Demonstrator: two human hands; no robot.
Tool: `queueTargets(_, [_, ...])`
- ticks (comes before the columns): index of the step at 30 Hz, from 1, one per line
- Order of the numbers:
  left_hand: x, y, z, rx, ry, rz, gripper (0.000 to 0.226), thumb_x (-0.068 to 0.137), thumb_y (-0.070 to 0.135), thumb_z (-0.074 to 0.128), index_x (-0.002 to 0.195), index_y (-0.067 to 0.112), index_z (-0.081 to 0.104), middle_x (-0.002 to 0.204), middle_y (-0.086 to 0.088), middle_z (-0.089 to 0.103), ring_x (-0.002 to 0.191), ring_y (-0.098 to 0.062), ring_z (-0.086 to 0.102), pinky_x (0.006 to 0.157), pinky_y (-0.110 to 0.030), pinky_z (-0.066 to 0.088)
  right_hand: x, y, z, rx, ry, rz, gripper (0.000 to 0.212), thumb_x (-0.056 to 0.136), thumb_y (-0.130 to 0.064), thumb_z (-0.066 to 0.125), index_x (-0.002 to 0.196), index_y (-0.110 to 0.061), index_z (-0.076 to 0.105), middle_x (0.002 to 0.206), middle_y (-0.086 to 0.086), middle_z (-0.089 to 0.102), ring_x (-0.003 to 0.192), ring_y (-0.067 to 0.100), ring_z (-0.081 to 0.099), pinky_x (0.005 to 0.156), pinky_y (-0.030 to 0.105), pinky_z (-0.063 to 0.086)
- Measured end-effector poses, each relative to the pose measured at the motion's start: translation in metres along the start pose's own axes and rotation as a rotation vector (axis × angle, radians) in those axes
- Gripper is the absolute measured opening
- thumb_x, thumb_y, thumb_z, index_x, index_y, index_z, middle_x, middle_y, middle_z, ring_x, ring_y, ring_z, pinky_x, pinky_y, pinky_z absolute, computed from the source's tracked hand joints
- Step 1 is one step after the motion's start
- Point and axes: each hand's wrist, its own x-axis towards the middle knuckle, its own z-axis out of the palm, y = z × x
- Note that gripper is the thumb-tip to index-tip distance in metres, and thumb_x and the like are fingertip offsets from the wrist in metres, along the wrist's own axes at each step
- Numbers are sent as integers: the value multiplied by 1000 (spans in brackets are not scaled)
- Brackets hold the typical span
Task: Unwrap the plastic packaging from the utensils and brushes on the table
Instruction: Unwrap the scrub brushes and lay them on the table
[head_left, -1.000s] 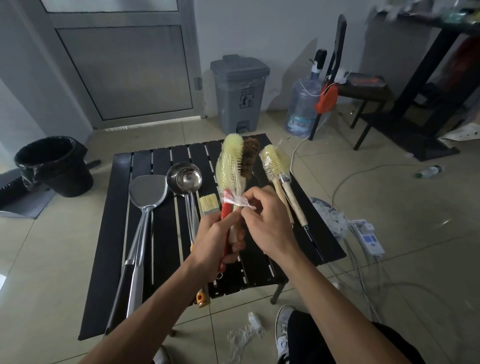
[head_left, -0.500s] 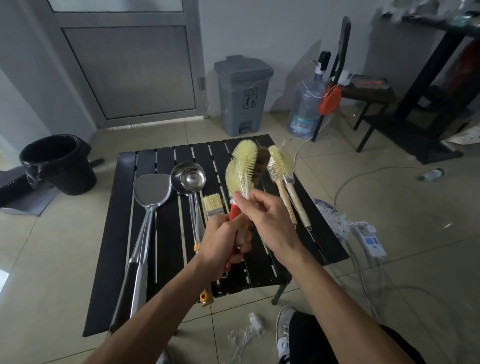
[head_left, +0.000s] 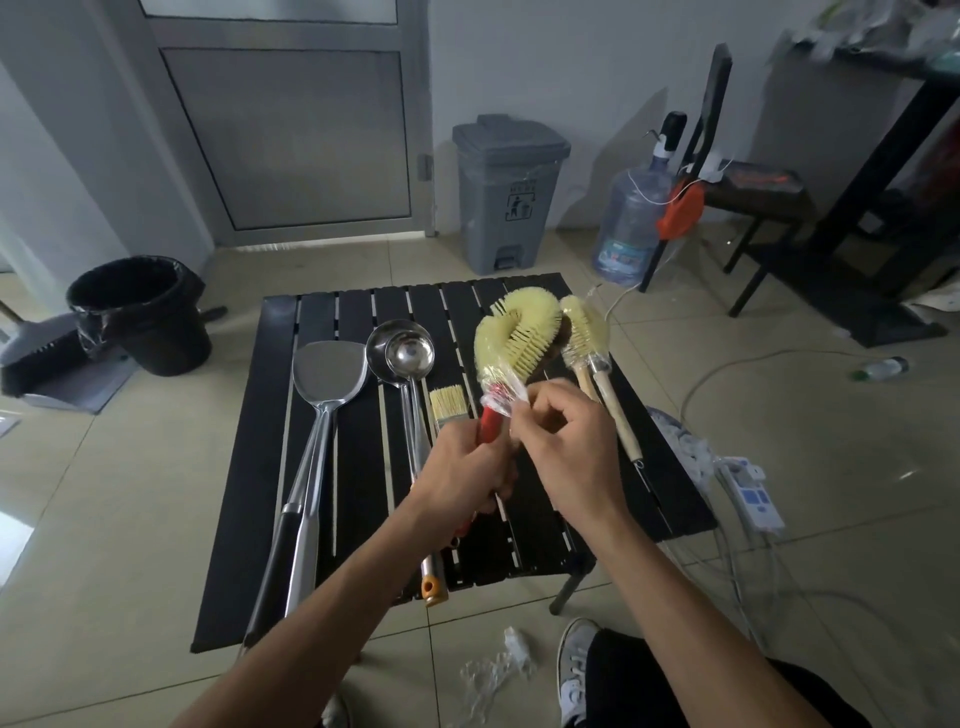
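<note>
Gripping the red handle of a yellow brush (head_left: 514, 338), the left hand (head_left: 462, 467) has its fingers curled tight round it and holds the brush up over the middle of the black slatted bench (head_left: 358, 493), with the bristle head tilted away from the person. The right hand (head_left: 566, 447) sits just beside it. Its thumb and fingertips pinch the clear plastic wrap (head_left: 501, 401) bunched round the neck of the brush, where bristles meet handle. The upper bristles look bare, while the lower part lies under shiny film.

On the bench, left of the hands, a steel spatula (head_left: 327, 374) lies lengthwise, its long handle reaching toward the near edge. Just right of it lie two ladles (head_left: 400, 353), their bowls overlapping at the far end. A small flat brush (head_left: 448, 402) with pale bristles lies beside the ladle stems, its handle hidden by the left hand. To the right, two wooden-handled brushes (head_left: 589, 338) lie side by side, their yellow heads wrapped in film. A brown brush (head_left: 565, 332) shows between them and the held brush, mostly hidden.

On the tiled floor near the person's shoe (head_left: 576, 660) lies a crumpled scrap of plastic (head_left: 498, 670). Beyond the bench stand a grey pedal bin (head_left: 511, 192), a black bucket (head_left: 140, 312) and a water jug (head_left: 631, 228). A power strip (head_left: 753, 493) lies to the right.
</note>
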Motion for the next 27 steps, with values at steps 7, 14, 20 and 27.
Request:
queueTargets(7, [0,-1,8,156,4,-23,33,110,28,49,85,9,59,69,-7,54,50,-12,47,50,-28,42,2,-7,3,29,128,99,27,90,-36,79,107,-17,72,89,-10,74,82,-1,71,64,18,58])
queueTargets(14, [4,2,8,274,67,18,24,104,14,50,84,7,61,67,-3,57,50,-10,49,50,-30,45,-3,-11,2,-90,-49,-162,10,96,-17,71,101,-10,76,98,-5,71,94,0,65,81,9,50])
queueTargets(20, [12,-3,-8,180,126,-40,35,104,27,56,73,11,63,55,5,54,49,-11,46,44,-23,37,-5,-5,3,-138,-52,-138,8,97,-25,71,99,-18,73,101,-6,64,95,0,61,78,11,51])
queueTargets(27, [10,5,-5,35,133,-35,44,93,54,52,88,13,68,66,0,71,55,-11,57,46,-22,40,-3,-4,-1,26,70,24,17,100,-25,67,115,-20,73,96,-10,74,87,2,71,72,14,57])
